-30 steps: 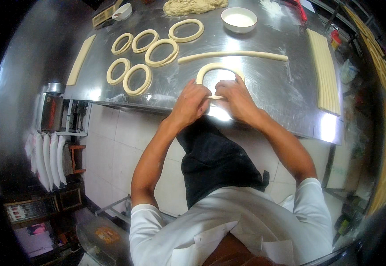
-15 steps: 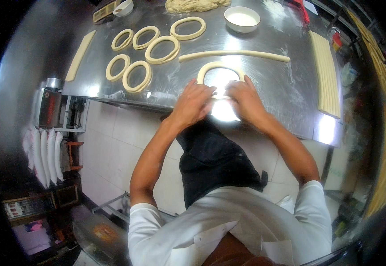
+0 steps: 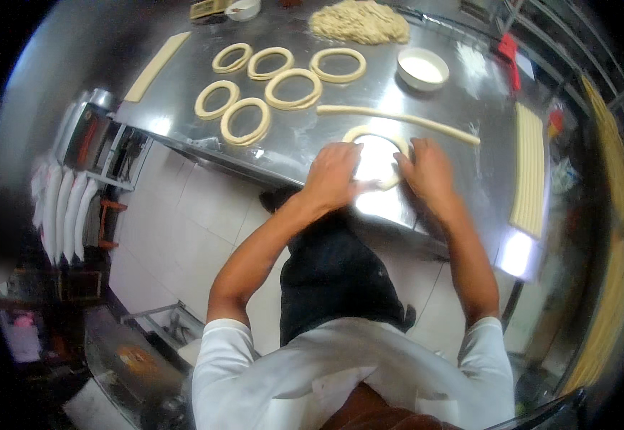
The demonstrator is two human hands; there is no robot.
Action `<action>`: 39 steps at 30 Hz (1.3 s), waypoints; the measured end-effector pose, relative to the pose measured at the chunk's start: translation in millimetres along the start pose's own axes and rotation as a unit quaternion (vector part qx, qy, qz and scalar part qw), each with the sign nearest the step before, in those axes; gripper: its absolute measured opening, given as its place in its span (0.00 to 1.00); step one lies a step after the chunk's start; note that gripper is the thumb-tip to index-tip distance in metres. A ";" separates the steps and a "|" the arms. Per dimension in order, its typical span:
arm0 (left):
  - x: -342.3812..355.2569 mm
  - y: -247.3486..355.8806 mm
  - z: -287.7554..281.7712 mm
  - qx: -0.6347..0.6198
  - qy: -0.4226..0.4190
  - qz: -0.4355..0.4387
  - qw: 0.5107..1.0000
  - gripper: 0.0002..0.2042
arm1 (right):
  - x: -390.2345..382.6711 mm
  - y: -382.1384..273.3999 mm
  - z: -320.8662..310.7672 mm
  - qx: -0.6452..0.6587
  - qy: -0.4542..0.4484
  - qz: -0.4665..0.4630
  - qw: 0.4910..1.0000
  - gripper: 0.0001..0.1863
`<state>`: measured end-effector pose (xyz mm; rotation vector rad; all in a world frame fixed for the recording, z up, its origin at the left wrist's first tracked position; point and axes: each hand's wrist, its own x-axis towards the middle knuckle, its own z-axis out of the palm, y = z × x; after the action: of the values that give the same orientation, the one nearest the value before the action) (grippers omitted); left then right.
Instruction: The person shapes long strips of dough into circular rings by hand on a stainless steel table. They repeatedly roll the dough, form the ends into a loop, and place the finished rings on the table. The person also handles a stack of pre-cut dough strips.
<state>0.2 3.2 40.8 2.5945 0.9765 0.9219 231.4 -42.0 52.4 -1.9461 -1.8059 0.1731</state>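
Note:
A pale dough ring (image 3: 378,132) lies near the front edge of the steel table, between my two hands. My left hand (image 3: 332,176) is closed over its left side, with some fingers hidden beneath the palm. On the right side, my right hand (image 3: 430,172) has the ring between its thumb and fingers, the thumb inside the loop. Just beyond lies a straight dough rope (image 3: 398,120). Several finished-looking dough rings, one of them the near ring (image 3: 245,122), rest to the left on the table.
A white bowl (image 3: 423,69) with white contents stands beyond the rope, beside a rough dough mass (image 3: 358,23). Parallel dough strips (image 3: 528,168) line the right end of the steel table (image 3: 183,125); a flat dough strip (image 3: 158,66) lies at the left. A red object (image 3: 510,61) sits far right.
The view has shifted, moving the table's things across the picture. My hands have spread apart from the ring's near side to its left and right sides, and the near join now shows.

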 end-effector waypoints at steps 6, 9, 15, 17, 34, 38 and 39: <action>25.8 -20.4 21.7 0.150 -0.062 -0.185 0.969 0.20 | 18.4 4.2 25.8 -0.028 0.001 0.024 0.999 0.16; 26.5 -34.1 30.6 0.135 -0.046 -0.192 0.971 0.14 | 25.6 9.4 31.8 0.124 -0.006 0.078 0.989 0.14; 22.3 -56.6 11.3 -0.603 0.001 -0.358 0.713 0.13 | 44.6 1.2 24.8 0.581 -0.034 0.110 0.806 0.24; 14.3 -58.5 -1.3 -0.710 -0.032 -0.377 0.594 0.12 | 56.6 -10.1 23.2 0.603 -0.041 0.084 0.792 0.28; 39.4 -309.7 -319.3 -0.004 0.236 -0.513 0.825 0.29 | 348.1 -297.2 129.3 0.412 -0.034 -0.058 0.909 0.38; -58.0 -368.6 -302.1 0.161 0.151 -0.481 0.848 0.31 | 279.7 -253.0 139.4 0.401 -0.091 -0.184 0.893 0.30; -62.4 -369.6 -280.7 0.139 0.106 -0.459 0.871 0.30 | 270.2 -210.3 130.9 0.394 -0.102 -0.193 0.893 0.30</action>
<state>-403.3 237.3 80.8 1.7877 2.2406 0.8073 21.1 256.2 86.7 -1.0114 -1.8027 0.8532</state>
